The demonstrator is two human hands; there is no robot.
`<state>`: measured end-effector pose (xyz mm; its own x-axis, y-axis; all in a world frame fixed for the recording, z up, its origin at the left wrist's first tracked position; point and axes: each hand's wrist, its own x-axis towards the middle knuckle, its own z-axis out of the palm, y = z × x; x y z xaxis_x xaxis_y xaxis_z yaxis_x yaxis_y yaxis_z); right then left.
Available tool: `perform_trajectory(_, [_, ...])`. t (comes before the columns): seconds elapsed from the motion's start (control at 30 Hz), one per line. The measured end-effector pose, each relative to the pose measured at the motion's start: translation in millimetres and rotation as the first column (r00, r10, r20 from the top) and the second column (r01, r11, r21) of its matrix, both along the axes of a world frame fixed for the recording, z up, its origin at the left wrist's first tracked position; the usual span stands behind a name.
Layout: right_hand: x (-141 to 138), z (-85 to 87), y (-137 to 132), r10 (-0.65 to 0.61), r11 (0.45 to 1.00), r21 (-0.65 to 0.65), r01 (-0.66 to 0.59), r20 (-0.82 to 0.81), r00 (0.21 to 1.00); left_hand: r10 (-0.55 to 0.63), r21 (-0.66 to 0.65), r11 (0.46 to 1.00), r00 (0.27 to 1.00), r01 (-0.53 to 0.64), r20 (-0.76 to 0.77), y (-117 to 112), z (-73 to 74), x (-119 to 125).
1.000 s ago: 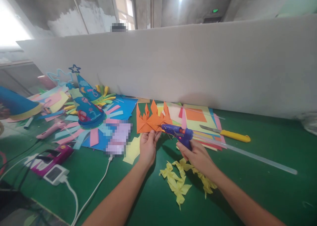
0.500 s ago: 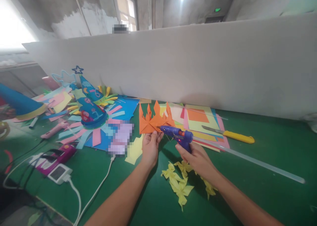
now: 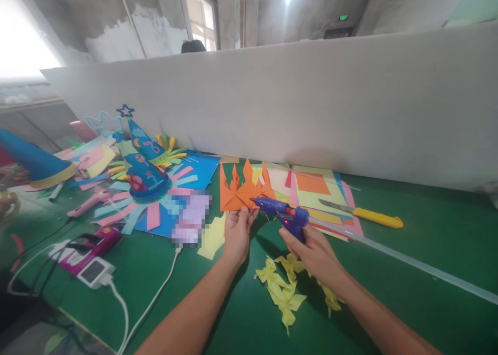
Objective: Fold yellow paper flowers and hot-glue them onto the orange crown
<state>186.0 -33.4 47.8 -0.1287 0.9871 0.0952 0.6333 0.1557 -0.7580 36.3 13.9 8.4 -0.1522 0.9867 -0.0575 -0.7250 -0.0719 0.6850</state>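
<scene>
An orange folded paper crown (image 3: 238, 195) with pointed tips is held up by its lower edge in my left hand (image 3: 238, 229), thumb in front. My right hand (image 3: 317, 249) is wrapped round the handle of a blue hot glue gun (image 3: 282, 210) with a small red light. The gun's nozzle points left, at the crown's face near its middle; whether it touches I cannot tell. A long clear glue stick (image 3: 408, 261) sticks out of the gun's back to the right. Below my right hand lie several yellow folded paper pieces (image 3: 284, 293), partly hidden by the wrist.
A yellow-handled knife (image 3: 375, 216) lies right of stacked coloured paper (image 3: 311, 181). On the left are decorated blue cone hats (image 3: 146, 173), a pink glue gun (image 3: 89, 203), a phone (image 3: 192, 217) on a white cable and a power strip (image 3: 91, 249). Another person's hand (image 3: 15, 176) is at far left.
The glue gun has shifted slightly right, its nozzle a little further along the crown. My left hand keeps the crown in nearly the same place. The whole view has shifted slightly.
</scene>
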Motion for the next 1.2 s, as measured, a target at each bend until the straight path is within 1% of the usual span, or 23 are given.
perform_trajectory(0.1, [-2,1.7,1,0.003,1.0,0.023,-0.002,-0.008,1.0,-0.004,0.003,1.0,1.0,0.004,-0.009,0,0.4,0])
perform_trajectory(0.4, [-7,2.4,3,0.017,1.0,0.026,-0.016,-0.051,0.999,-0.007,0.01,1.0,1.0,0.007,-0.01,0,-1.5,2])
perform_trajectory(0.57, [-5,2.2,4,0.01,1.0,0.018,-0.009,-0.036,0.999,0.001,0.021,1.0,1.0,-0.001,-0.009,1,-4.0,1])
perform_trajectory(0.73, [-7,4.2,2,-0.003,1.0,0.013,0.003,-0.022,1.0,0.004,0.002,1.0,1.0,-0.004,-0.009,1,-2.2,1])
perform_trajectory(0.87, [-7,2.0,2,-0.01,1.0,0.007,0.011,-0.031,0.999,0.012,-0.006,1.0,1.0,-0.012,-0.005,0,0.2,1])
perform_trajectory(1.0, [-5,-1.2,2,-0.008,0.999,0.032,0.009,-0.03,1.0,0.015,-0.008,1.0,1.0,-0.015,-0.004,1,0.2,0])
perform_trajectory(1.2, [-4,-8.2,3,-0.009,0.995,0.099,0.007,0.021,1.0,0.02,-0.026,0.999,1.0,-0.02,-0.01,1,1.6,-1])
